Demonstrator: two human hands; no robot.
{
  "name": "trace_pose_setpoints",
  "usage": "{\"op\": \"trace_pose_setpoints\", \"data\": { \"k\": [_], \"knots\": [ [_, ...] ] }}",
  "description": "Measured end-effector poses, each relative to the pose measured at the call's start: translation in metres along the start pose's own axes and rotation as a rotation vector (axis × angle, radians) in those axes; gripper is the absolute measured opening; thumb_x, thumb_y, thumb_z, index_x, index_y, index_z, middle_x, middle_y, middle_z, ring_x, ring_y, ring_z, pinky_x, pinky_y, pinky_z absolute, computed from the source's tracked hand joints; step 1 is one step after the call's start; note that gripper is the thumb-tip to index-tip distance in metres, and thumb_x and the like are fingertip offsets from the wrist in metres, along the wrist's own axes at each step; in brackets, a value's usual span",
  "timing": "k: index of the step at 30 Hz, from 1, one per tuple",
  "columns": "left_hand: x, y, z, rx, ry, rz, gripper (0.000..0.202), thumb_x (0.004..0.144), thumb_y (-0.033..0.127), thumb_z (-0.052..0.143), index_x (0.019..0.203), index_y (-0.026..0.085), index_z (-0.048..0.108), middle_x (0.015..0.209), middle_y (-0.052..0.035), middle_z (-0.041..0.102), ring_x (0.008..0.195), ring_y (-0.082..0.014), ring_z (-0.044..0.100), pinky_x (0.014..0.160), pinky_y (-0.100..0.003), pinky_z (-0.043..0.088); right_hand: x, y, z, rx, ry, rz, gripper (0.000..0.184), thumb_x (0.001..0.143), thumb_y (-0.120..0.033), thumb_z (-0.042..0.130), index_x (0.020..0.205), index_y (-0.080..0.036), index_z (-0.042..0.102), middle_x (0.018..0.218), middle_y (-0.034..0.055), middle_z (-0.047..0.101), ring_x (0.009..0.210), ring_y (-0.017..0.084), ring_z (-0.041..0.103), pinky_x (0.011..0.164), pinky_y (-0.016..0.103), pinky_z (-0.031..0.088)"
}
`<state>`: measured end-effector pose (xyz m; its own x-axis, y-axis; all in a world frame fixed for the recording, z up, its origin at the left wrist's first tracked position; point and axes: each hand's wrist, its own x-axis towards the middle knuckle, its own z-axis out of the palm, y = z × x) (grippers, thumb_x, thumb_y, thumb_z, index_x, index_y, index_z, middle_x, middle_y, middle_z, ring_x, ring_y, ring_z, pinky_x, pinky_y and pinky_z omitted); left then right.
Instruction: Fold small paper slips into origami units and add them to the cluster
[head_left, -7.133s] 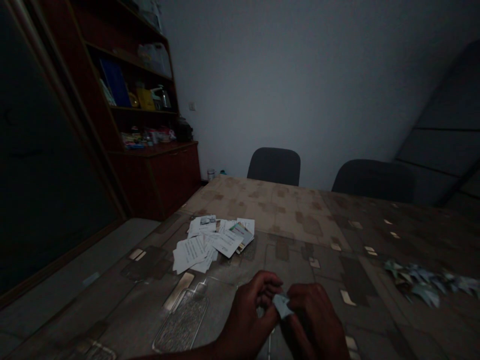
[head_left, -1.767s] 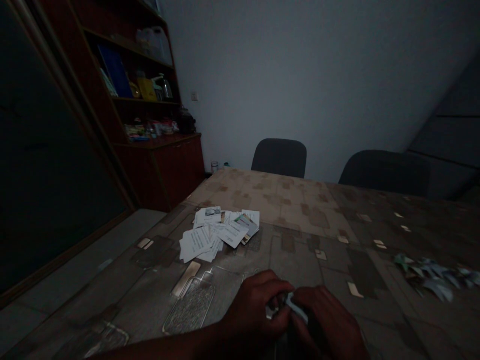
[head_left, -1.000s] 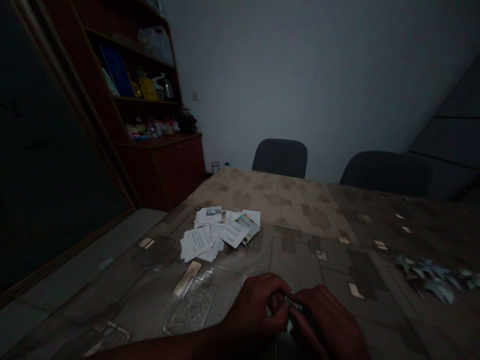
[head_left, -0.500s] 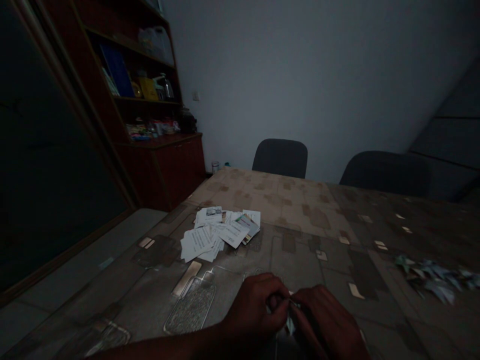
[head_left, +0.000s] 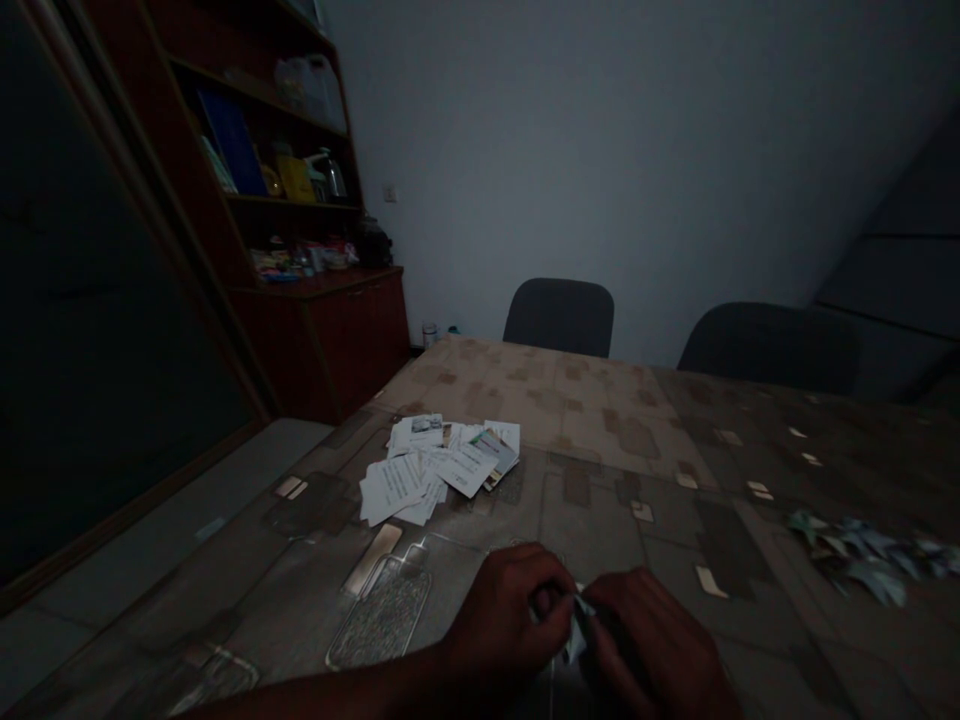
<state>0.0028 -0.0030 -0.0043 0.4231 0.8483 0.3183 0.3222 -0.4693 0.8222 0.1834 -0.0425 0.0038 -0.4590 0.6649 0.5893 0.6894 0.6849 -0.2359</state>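
Note:
The room is dim. My left hand and my right hand meet low in the picture, over the near edge of the table. Both are closed, pinching a small folded piece of pale paper between their fingertips. Most of the paper is hidden by my fingers. A loose heap of white printed paper slips lies on the table ahead and to the left of my hands.
A clear phone case lies left of my left hand. Several small folded paper pieces sit at the right. Two dark chairs stand behind the table. A wooden shelf cabinet fills the back left.
My hands have stayed together at the same spot. The fingers have shifted slightly on the small paper, which shows less than seven seconds ago. The camera has tilted down a little since then.

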Motion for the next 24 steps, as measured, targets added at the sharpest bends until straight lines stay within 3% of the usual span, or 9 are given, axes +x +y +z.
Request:
{"op": "trace_pose_setpoints", "data": {
  "k": [6, 12, 17, 24],
  "knots": [
    [-0.0011, 0.0024, 0.0013, -0.017, 0.001, 0.019, 0.016, 0.066, 0.002, 0.061, 0.073, 0.012, 0.072, 0.064, -0.0014, 0.063, 0.06, -0.0132, 0.059, 0.059, -0.02, 0.041, -0.006, 0.0009, 0.0078, 0.01, -0.008, 0.053, 0.016, 0.095, -0.012, 0.043, 0.087, -0.021, 0.054, 0.069, 0.0016, 0.061, 0.061, 0.017, 0.06, 0.058, 0.027, 0.048],
    [-0.0005, 0.0026, 0.0008, -0.014, 0.014, -0.001, 0.018, 0.064, 0.001, 0.061, 0.072, 0.011, 0.072, 0.063, -0.0014, 0.063, 0.058, -0.0127, 0.058, 0.056, -0.019, 0.04, -0.0026, -0.0033, 0.0028, 0.148, 0.016, 0.158, 0.012, 0.095, -0.015, 0.044, 0.097, -0.022, 0.053, 0.079, 0.0015, 0.064, 0.069, 0.016, 0.065, 0.063, 0.025, 0.053],
    [-0.0014, -0.0012, 0.0027, -0.001, 0.037, 0.035, 0.02, 0.063, 0.0, 0.06, 0.073, 0.013, 0.072, 0.063, -0.0007, 0.063, 0.057, -0.0122, 0.058, 0.057, -0.02, 0.041, -0.0008, -0.0043, 0.0022, 0.106, 0.028, 0.116, 0.009, 0.091, -0.016, 0.053, 0.099, -0.021, 0.054, 0.081, 0.0027, 0.065, 0.071, 0.018, 0.065, 0.064, 0.027, 0.053],
    [-0.0013, 0.0017, 0.0035, 0.027, 0.043, 0.067, 0.017, 0.065, 0.001, 0.059, 0.069, 0.013, 0.071, 0.061, -0.0006, 0.062, 0.056, -0.0123, 0.058, 0.056, -0.019, 0.04, -0.0036, -0.0014, 0.0096, 0.062, 0.058, 0.074, 0.014, 0.094, -0.01, 0.046, 0.092, -0.02, 0.055, 0.076, 0.0026, 0.064, 0.067, 0.017, 0.062, 0.063, 0.028, 0.05]
  ]
}}
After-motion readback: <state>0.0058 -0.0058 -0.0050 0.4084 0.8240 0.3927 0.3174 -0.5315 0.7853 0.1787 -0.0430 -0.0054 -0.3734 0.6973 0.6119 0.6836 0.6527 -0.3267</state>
